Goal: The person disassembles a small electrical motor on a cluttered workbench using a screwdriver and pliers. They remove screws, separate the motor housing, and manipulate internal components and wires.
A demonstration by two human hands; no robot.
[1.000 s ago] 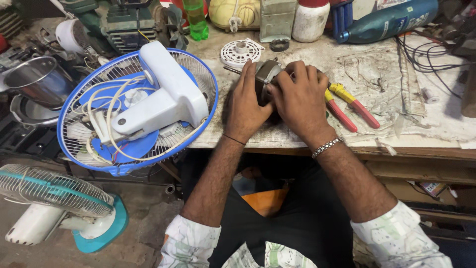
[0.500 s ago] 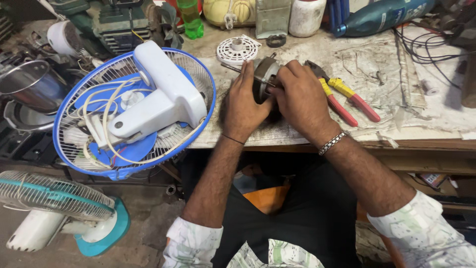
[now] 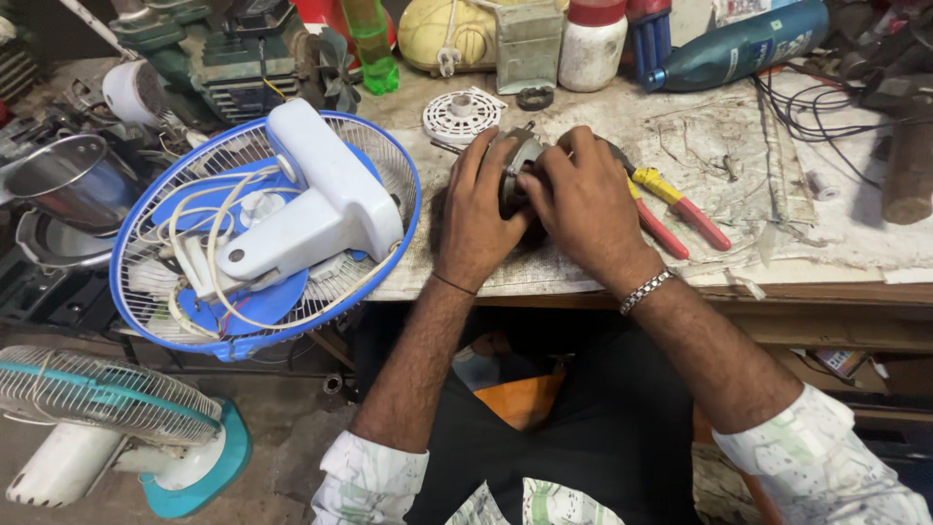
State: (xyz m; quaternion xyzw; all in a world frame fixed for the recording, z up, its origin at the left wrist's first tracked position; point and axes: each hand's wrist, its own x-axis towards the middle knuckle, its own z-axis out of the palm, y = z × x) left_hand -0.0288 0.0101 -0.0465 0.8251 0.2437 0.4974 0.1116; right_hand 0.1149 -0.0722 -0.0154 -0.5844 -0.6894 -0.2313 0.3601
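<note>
**Both hands closed round a small motor at the bench's near edge**

The small grey metal motor [image 3: 518, 165] sits on the paper-covered workbench [image 3: 777, 194], a little back from its near edge, and is mostly hidden by the hands. The left hand [image 3: 476, 219] wraps its left side, fingers curled up over the top. The right hand [image 3: 583, 204] covers the right side, fingers bent onto the housing and meeting the left fingertips. Both are closed on the motor; only a slice of it shows between them.

Just right of the right hand, touching or nearly so, lie red-and-yellow-handled pliers [image 3: 675, 209], handles angled to the near right. Beyond them the bench surface is open paper as far as a tangle of dark wires [image 3: 807, 112] at the far right.

Just far of the hands lies a white round vented cover [image 3: 459, 117], with a small dark ring [image 3: 535, 97] beside it. The far edge is crowded with bottles and jars.

To the left, a blue-and-white fan [image 3: 267, 228] lies face down, its cage overhanging the bench's left end and coming near the left wrist. A teal fan [image 3: 107, 423] stands on the floor at the near left.
</note>
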